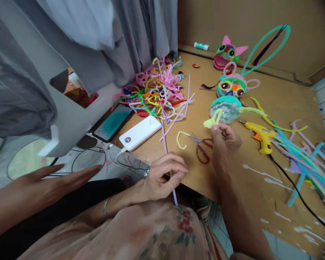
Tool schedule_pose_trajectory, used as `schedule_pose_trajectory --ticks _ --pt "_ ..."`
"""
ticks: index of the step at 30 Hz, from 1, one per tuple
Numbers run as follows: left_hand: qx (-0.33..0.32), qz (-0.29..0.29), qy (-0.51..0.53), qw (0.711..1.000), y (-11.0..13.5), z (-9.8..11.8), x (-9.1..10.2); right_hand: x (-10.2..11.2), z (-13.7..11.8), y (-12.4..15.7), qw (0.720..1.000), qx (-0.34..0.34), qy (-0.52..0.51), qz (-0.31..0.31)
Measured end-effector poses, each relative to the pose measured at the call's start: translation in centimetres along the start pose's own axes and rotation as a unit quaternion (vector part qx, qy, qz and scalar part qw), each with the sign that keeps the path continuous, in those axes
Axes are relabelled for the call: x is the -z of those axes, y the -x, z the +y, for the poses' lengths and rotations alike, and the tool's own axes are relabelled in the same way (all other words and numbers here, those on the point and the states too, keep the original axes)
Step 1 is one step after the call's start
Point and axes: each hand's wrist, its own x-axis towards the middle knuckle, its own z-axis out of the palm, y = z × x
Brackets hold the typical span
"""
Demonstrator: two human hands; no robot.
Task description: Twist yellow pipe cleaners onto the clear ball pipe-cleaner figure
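My left hand [165, 177] is closed in a pinch on a long lilac pipe cleaner [166, 151] that runs from my lap up across the board edge. My right hand [224, 139] is pinched on a yellow-green pipe cleaner loop [213, 121] that rests against a teal and clear ball figure [226, 108]. Red-handled scissors [202, 148] and a yellow pipe cleaner hook [180, 139] lie on the brown board [233, 180] between my hands.
A tangled pile of pipe cleaners [157, 90], a white power bank [140, 132] and a phone [113, 122] lie at the left. A yellow glue gun [261, 135], straight blue stems [306, 159] and two finished figures [227, 54] are at the right. Another hand [56, 177] reaches in from the left.
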Motion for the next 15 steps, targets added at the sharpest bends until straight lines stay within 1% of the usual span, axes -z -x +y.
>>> schedule_pose_trajectory --ticks 6,10,13,15 --pt "-0.002 0.046 -0.01 0.999 0.7 -0.7 0.5 0.0 0.3 -0.1 1.0 -0.014 -0.013 -0.005" --pt "0.002 0.035 -0.012 0.999 1.3 -0.7 0.3 0.0 0.3 -0.1 1.0 -0.007 0.015 -0.008" --pt "0.01 0.021 -0.013 1.0 1.5 -0.7 -0.1 -0.1 0.5 0.1 0.995 0.028 0.083 -0.047" --pt "0.013 0.014 -0.015 1.0 1.5 -0.8 -0.4 -0.1 0.8 0.3 0.983 0.079 0.142 -0.089"
